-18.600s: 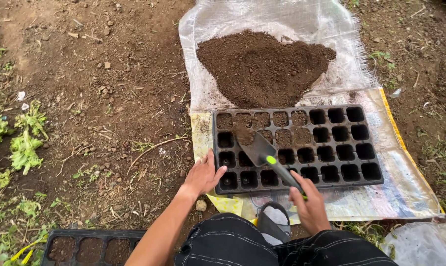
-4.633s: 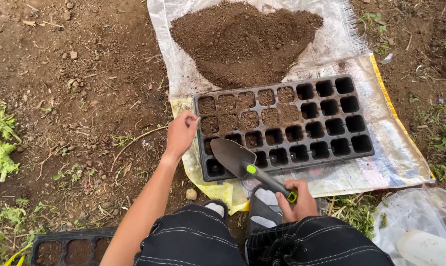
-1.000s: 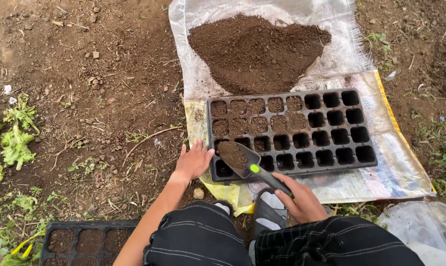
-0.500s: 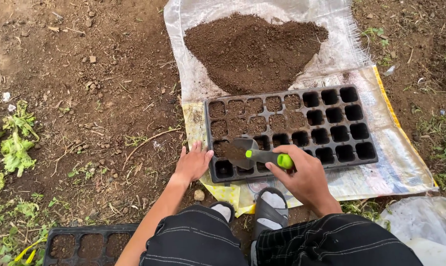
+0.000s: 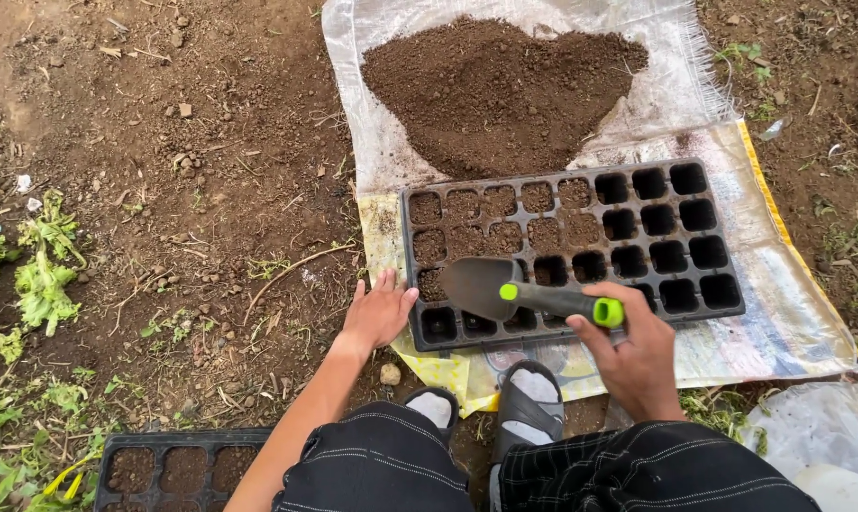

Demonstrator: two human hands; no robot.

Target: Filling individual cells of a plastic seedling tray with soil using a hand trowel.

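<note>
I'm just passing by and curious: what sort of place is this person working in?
Probably an outdoor garden or small nursery plot. The person sits on bare ground scattered with weeds, beside a soil pile heaped on a sack, with a black seed tray partly filled with soil.
</note>
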